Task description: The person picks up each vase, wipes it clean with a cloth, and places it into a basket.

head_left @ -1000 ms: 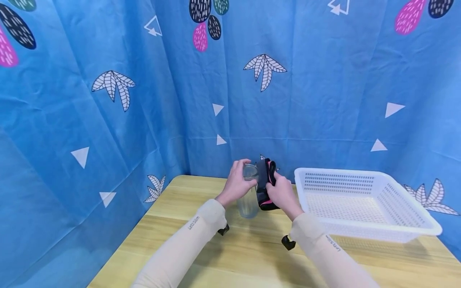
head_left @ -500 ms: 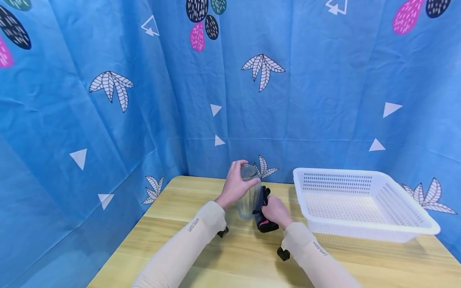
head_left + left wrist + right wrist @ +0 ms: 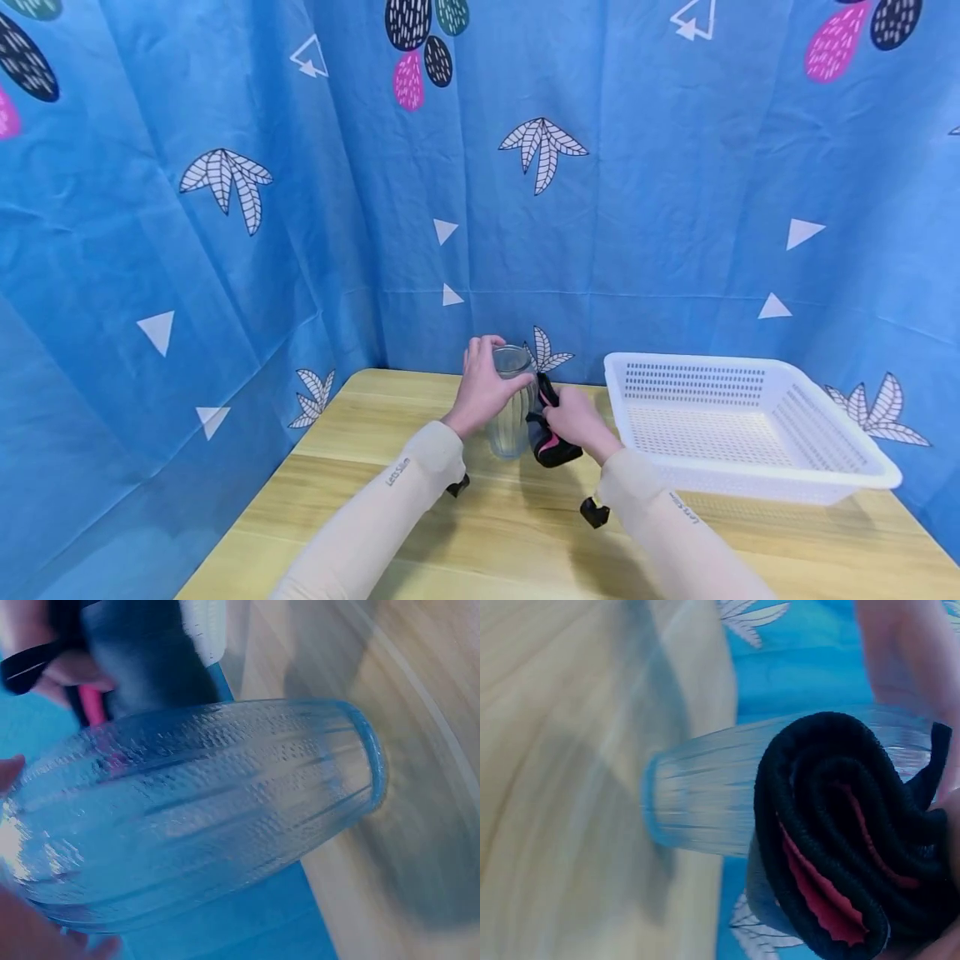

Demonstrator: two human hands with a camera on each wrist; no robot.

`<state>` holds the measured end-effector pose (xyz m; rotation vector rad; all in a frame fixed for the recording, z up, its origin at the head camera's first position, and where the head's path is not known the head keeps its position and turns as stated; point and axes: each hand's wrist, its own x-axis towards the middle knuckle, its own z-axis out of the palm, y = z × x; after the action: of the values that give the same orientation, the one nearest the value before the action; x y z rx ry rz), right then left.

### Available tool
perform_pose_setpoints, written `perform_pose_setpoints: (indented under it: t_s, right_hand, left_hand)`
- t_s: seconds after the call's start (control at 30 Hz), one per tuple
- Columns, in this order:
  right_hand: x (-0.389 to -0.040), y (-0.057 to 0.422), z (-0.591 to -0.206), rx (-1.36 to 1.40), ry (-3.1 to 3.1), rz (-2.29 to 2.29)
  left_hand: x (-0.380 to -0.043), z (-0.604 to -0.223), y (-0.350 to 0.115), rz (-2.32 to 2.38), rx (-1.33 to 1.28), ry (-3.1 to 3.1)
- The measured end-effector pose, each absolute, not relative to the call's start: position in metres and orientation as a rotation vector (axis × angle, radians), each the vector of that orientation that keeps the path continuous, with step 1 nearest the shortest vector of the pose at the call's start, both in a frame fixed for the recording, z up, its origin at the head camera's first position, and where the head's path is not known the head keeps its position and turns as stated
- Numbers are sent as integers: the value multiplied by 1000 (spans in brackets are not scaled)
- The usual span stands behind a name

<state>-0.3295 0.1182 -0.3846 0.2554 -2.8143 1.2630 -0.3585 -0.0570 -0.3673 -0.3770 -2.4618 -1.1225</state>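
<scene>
My left hand [image 3: 483, 390] holds a clear ribbed glass vase [image 3: 510, 425] near its rim, thumb on the near side and fingers around the far side. In the left wrist view the vase [image 3: 217, 814] narrows toward its base, which is close to the table; whether it touches cannot be told. My right hand [image 3: 576, 417] grips a rolled black fabric piece [image 3: 551, 446] with pink lining, at the vase's right side. The right wrist view shows the layered end of this fabric [image 3: 832, 840] in front of the vase [image 3: 712, 787], with a thin black strap loop beside it.
A white perforated plastic basket [image 3: 750, 479] stands on the wooden table [image 3: 480, 533] to the right. Blue patterned curtain [image 3: 525, 250] hangs behind and along the left side of the table.
My right hand first moved the fabric down along the vase's right side, then slightly back up. The left hand keeps its hold on the vase. The head view has shifted slightly.
</scene>
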Motion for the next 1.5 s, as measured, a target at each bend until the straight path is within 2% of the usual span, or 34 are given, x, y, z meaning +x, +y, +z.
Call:
perform_pose_setpoints:
  t_s: [0.17, 0.43, 0.77, 1.17, 1.33, 1.5]
  right_hand:
    - [-323, 122, -358, 271, -2707, 1344]
    - [-318, 121, -339, 280, -2528, 1395]
    - [-331, 119, -376, 129, -2657, 1323]
    - [-339, 114, -437, 129, -2887, 1141]
    - [-341, 114, -439, 135, -2921, 1184]
    - [-335, 118, -423, 173, -2831, 1319]
  left_hand:
    - [-356, -361, -59, -994, -345, -2500]
    - [-358, -359, -58, -1126, -440, -2541]
    - [-359, -363, -55, -1190, -457, -2527]
    - [-359, -371, -54, -1236, -465, -2488]
    - [-361, -373, -53, -1264, -485, -2427]
    - [-363, -373, -52, -1187, -473, -2433]
